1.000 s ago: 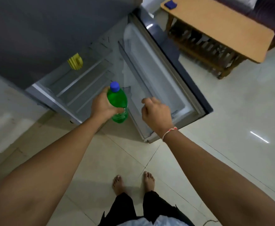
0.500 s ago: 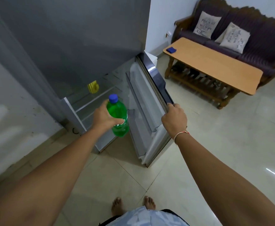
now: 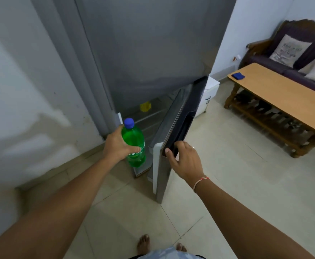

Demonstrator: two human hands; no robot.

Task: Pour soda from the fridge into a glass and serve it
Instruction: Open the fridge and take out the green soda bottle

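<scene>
Green soda bottle (image 3: pixel 134 146) with a blue cap stands upright in the left hand (image 3: pixel 115 144), fingers wrapped round its middle, just in front of the grey fridge (image 3: pixel 153 53). Right hand (image 3: pixel 184 159) is spread loosely on the near edge of the half-open lower door (image 3: pixel 173 128), thumb against it. A wooden counter (image 3: pixel 283 98) sits far right beside a dark sofa (image 3: pixel 283 58).

text: none legible | bottle (image 3: pixel 134 144) label: hidden by hand | cushions (image 3: pixel 289 50) script: too blurred
</scene>
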